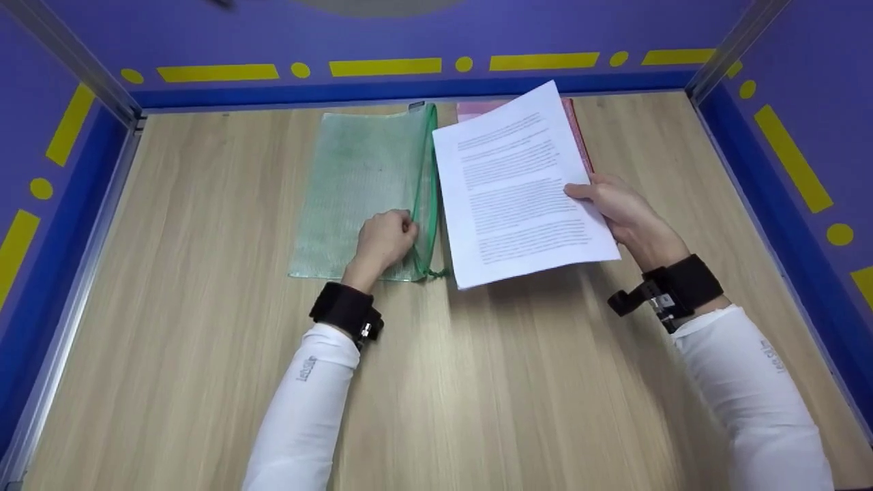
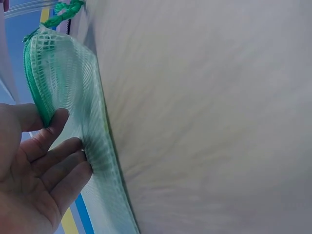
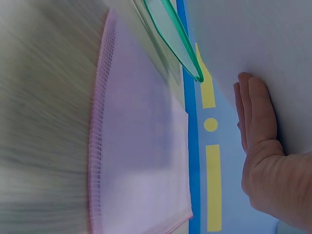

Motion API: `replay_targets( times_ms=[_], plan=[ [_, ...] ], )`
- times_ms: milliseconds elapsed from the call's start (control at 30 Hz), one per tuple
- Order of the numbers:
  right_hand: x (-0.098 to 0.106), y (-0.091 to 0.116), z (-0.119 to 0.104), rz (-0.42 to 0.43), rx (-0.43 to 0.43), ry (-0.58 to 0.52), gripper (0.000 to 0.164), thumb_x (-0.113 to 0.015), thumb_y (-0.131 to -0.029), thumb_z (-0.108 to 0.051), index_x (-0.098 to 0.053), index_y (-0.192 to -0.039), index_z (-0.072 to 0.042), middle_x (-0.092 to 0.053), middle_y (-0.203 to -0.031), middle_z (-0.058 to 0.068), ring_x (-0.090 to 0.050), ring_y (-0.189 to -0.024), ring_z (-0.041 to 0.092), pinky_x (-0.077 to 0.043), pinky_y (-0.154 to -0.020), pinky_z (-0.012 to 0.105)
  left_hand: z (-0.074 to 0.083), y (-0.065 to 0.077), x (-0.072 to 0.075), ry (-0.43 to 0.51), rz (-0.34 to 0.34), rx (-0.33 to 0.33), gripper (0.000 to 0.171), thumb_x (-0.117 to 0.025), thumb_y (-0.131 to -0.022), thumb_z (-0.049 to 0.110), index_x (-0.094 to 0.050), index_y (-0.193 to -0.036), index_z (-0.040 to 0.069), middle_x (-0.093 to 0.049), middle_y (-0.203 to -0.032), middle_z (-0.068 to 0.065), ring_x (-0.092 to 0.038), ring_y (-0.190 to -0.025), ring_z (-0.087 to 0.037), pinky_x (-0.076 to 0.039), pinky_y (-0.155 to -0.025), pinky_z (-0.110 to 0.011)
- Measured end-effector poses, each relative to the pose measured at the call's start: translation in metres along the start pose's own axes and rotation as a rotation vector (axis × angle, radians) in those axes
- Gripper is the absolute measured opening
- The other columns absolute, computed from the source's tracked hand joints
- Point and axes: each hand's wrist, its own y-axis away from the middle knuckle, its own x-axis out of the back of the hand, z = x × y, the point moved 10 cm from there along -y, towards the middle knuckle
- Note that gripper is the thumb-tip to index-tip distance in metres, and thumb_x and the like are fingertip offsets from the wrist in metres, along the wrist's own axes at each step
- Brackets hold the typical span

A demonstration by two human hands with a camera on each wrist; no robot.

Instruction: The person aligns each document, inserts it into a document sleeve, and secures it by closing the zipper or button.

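A green mesh zip pouch (image 1: 354,177) lies on the table, its zip edge toward the papers. My left hand (image 1: 383,240) pinches that edge between thumb and forefinger; in the left wrist view the green zip (image 2: 32,83) stands raised, with the mesh bulging beneath it. My right hand (image 1: 634,215) holds printed paper (image 1: 522,187) by its right side, thumb on the printed face and the other fingers behind. The paper is tilted above a pink mesh pouch (image 3: 141,141), covering most of it in the head view.
The wooden table (image 1: 204,341) is bounded by a purple back wall (image 1: 382,41) and side walls with yellow marks. A green braided cord (image 2: 63,14) hangs at the pouch's near corner. Both wrists carry black straps (image 1: 692,290).
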Motion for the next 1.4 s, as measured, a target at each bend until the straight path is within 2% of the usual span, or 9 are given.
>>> replay_targets(
  times_ms=[167, 467, 733, 833, 1100, 1400],
  plan=[
    [0.000, -0.001, -0.004, -0.020, -0.031, 0.001, 0.044, -0.048, -0.104, -0.018, -0.039, -0.143, -0.002, -0.074, -0.100, 0.001, -0.074, -0.086, 0.015, -0.059, -0.069, 0.026, 0.002, 0.001, 0.000, 0.004, 0.009, -0.001, 0.030, -0.052, -0.101, 0.023, -0.052, -0.073, 0.013, -0.047, -0.063, 0.001, -0.045, -0.058, -0.017, -0.033, -0.056, -0.028],
    [0.002, -0.001, -0.003, -0.008, -0.042, 0.003, 0.040, -0.048, -0.103, -0.017, -0.042, -0.140, -0.002, -0.074, -0.097, 0.002, -0.074, -0.082, 0.015, -0.059, -0.067, 0.025, 0.007, 0.002, 0.000, -0.014, 0.034, -0.012, 0.027, -0.052, -0.100, 0.022, -0.061, -0.079, 0.009, -0.052, -0.065, 0.000, -0.046, -0.058, -0.017, -0.034, -0.055, -0.027],
    [0.000, -0.003, 0.004, -0.006, -0.063, -0.004, 0.033, -0.050, -0.102, -0.015, -0.047, -0.132, -0.002, -0.075, -0.093, 0.001, -0.073, -0.078, 0.015, -0.058, -0.064, 0.026, 0.007, 0.003, 0.000, -0.010, 0.050, -0.001, 0.030, -0.052, -0.100, 0.022, -0.051, -0.072, 0.013, -0.047, -0.063, 0.000, -0.045, -0.058, -0.018, -0.033, -0.056, -0.030],
    [-0.001, -0.005, 0.006, -0.014, -0.060, -0.002, 0.032, -0.050, -0.102, -0.014, -0.047, -0.132, -0.003, -0.075, -0.093, 0.001, -0.073, -0.078, 0.015, -0.058, -0.065, 0.026, 0.007, 0.003, 0.001, -0.003, 0.061, 0.003, 0.029, -0.053, -0.100, 0.021, -0.052, -0.072, 0.013, -0.049, -0.064, 0.000, -0.046, -0.058, -0.018, -0.034, -0.056, -0.030],
    [-0.010, -0.016, 0.009, -0.036, -0.066, 0.013, 0.033, -0.047, -0.103, -0.015, -0.048, -0.134, -0.002, -0.075, -0.094, 0.002, -0.074, -0.078, 0.017, -0.060, -0.065, 0.028, 0.006, 0.004, 0.000, -0.002, 0.065, 0.000, 0.028, -0.051, -0.100, 0.020, -0.054, -0.073, 0.011, -0.049, -0.066, -0.001, -0.045, -0.059, -0.018, -0.034, -0.058, -0.030],
    [-0.012, -0.034, 0.008, 0.015, -0.041, -0.018, 0.034, -0.050, -0.102, -0.012, -0.049, -0.133, 0.000, -0.074, -0.092, 0.000, -0.073, -0.080, 0.014, -0.059, -0.068, 0.026, 0.008, 0.005, -0.001, -0.013, 0.057, 0.000, 0.029, -0.052, -0.100, 0.022, -0.054, -0.073, 0.011, -0.048, -0.066, 0.000, -0.045, -0.059, -0.018, -0.035, -0.057, -0.030]
  ],
)
